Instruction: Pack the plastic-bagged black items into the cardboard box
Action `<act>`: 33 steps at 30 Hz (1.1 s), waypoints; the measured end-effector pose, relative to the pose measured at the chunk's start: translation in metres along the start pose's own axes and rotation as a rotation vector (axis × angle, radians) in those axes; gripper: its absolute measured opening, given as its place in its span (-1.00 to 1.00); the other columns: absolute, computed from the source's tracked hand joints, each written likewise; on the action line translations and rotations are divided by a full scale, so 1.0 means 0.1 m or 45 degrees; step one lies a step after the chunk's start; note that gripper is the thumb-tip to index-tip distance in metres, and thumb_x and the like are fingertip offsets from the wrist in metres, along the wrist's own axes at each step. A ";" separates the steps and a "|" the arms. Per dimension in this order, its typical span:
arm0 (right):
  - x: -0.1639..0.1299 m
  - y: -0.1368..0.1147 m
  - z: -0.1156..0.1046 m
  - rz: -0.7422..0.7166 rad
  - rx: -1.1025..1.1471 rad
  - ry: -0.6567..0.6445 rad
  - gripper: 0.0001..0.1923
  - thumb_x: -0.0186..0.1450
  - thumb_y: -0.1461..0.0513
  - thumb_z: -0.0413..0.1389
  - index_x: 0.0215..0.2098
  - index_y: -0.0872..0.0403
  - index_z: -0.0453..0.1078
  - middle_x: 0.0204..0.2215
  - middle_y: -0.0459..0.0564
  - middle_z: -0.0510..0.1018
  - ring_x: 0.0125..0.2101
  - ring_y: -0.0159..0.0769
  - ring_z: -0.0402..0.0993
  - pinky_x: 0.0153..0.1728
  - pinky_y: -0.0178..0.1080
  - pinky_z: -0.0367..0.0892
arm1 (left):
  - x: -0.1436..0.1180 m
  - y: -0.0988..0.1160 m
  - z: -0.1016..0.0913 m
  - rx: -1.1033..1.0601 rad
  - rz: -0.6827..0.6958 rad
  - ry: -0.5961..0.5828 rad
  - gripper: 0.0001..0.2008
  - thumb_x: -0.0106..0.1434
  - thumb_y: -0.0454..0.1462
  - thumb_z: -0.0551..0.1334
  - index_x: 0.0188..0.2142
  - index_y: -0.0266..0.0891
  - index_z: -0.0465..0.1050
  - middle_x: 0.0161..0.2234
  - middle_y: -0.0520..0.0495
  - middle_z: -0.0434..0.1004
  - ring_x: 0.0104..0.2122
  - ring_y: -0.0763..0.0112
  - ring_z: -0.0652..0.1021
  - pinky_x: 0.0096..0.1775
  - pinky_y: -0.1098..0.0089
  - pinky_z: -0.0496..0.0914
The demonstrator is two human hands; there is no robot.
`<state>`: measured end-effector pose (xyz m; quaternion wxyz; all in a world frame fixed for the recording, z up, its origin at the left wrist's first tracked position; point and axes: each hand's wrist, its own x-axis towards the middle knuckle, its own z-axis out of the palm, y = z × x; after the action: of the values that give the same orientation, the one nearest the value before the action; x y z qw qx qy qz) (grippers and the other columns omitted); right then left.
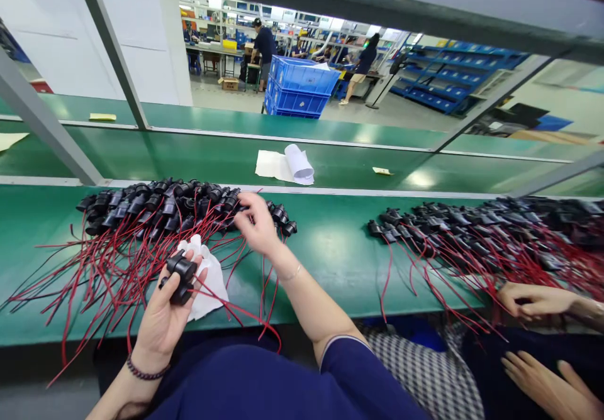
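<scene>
My left hand [163,319] is closed around a black plastic pump-like part [182,276], held up over the near edge of the bench. Red wires trail from this part to the right. Behind that hand lies a crumpled white sheet [211,285], with small white cylinders [195,241] by the fingers. My right hand [257,224] is at the right end of a heap of similar black parts [155,206], its fingers curved and thumb apart. No held thing shows in it. Red and black wires spread from the heap toward the bench's near edge.
Another heap of black wired parts [453,231] lies to the right, beside a co-worker's hands [538,300]. Grey frame posts [113,49] rise behind the green bench [330,269]. Rolled white paper [298,163] lies beyond the rail. Blue crates [299,83] stand farther back.
</scene>
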<state>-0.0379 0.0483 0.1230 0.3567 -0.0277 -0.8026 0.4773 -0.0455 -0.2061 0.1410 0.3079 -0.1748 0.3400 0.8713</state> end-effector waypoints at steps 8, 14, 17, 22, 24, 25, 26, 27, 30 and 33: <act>1.28 1.63 -1.07 1.026 0.163 0.665 -0.46 0.39 0.15 -0.07 0.28 0.18 0.21 0.23 0.24 0.38 0.15 -0.26 0.38 0.10 -0.20 0.42 | -0.15 0.14 0.09 0.040 0.060 0.181 -0.29 0.41 -0.55 -0.05 0.42 0.06 0.21 0.20 -0.13 0.51 0.10 0.18 0.58 0.10 0.24 0.53; 1.43 2.06 -1.17 0.962 -0.028 0.547 -0.38 0.44 0.08 -0.19 0.37 0.21 0.16 0.27 0.30 0.34 0.18 -0.12 0.37 0.07 -0.09 0.45 | 0.00 0.27 -0.37 0.140 0.074 0.003 -0.23 0.37 -0.55 0.04 0.45 0.15 0.13 0.25 -0.12 0.45 0.21 0.05 0.46 0.11 0.12 0.53; 1.51 2.13 -1.09 0.823 -0.202 0.468 -0.41 0.38 0.17 -0.06 0.31 0.28 0.28 0.30 0.34 0.32 0.30 -0.04 0.21 0.33 0.02 0.16 | 0.07 0.31 -0.50 0.153 0.024 -0.036 -0.20 0.35 -0.52 0.13 0.45 0.19 0.09 0.30 -0.06 0.39 0.25 0.04 0.41 0.15 0.12 0.51; 1.57 2.08 -0.83 0.391 -0.868 -0.270 -0.49 0.37 0.35 -0.01 0.23 0.47 0.34 0.31 0.42 0.30 0.40 -0.02 0.01 0.45 -0.09 -0.16 | 0.11 0.28 -0.33 0.077 -0.042 -0.114 -0.14 0.30 -0.46 0.18 0.48 0.17 0.01 0.29 -0.03 0.39 0.29 0.02 0.37 0.26 0.04 0.40; 1.57 2.06 -0.72 0.332 -1.032 -0.491 -0.53 0.41 0.32 0.02 0.22 0.44 0.37 0.28 0.42 0.33 0.35 0.05 0.11 0.42 -0.02 -0.07 | 0.10 0.27 -0.23 0.089 -0.036 -0.131 -0.10 0.27 -0.50 0.15 0.49 0.16 -0.03 0.28 -0.01 0.41 0.31 0.04 0.33 0.33 -0.02 0.30; 1.56 2.06 -0.68 0.349 -1.043 -0.521 -0.55 0.42 0.28 0.05 0.21 0.39 0.39 0.27 0.40 0.35 0.30 0.08 0.18 0.40 0.03 0.00 | 0.09 0.27 -0.20 0.096 -0.038 -0.130 -0.10 0.27 -0.52 0.12 0.49 0.17 -0.03 0.27 0.01 0.42 0.32 0.06 0.31 0.35 -0.03 0.27; 1.56 2.06 -0.64 0.362 -1.072 -0.557 -0.55 0.44 0.24 0.07 0.22 0.33 0.39 0.27 0.38 0.35 0.26 0.12 0.24 0.36 0.09 0.07 | 0.09 0.26 -0.17 0.099 -0.042 -0.120 -0.10 0.28 -0.54 0.10 0.49 0.18 -0.03 0.26 0.02 0.43 0.33 0.07 0.31 0.36 -0.04 0.26; 1.55 2.07 -0.62 0.371 -1.098 -0.592 -0.55 0.46 0.20 0.07 0.24 0.27 0.38 0.28 0.36 0.34 0.23 0.13 0.29 0.31 0.13 0.14 | 0.08 0.26 -0.14 0.094 -0.041 -0.105 -0.11 0.29 -0.54 0.08 0.49 0.19 -0.02 0.25 0.02 0.45 0.33 0.08 0.31 0.35 -0.04 0.26; 1.55 2.09 -0.58 0.370 -1.137 -0.678 -0.56 0.50 0.15 0.03 0.27 0.18 0.36 0.28 0.29 0.34 0.19 0.09 0.37 0.22 0.06 0.29 | 0.07 0.24 -0.10 0.066 -0.023 -0.054 -0.16 0.33 -0.54 0.08 0.49 0.12 0.00 0.24 -0.04 0.47 0.33 0.08 0.31 0.35 -0.02 0.26; 1.56 2.11 -0.56 0.338 -1.139 -0.724 -0.56 0.53 0.15 0.00 0.28 0.18 0.36 0.27 0.27 0.35 0.19 0.01 0.39 0.20 -0.06 0.32 | 0.06 0.24 -0.07 0.043 -0.003 -0.010 -0.18 0.34 -0.54 0.10 0.49 0.05 0.03 0.24 -0.11 0.47 0.32 0.05 0.32 0.36 -0.01 0.24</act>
<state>-0.1826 0.2651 0.0586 0.0157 -0.1476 -0.9818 0.1188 -0.0650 -0.2219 0.1444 0.3131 -0.1664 0.3531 0.8658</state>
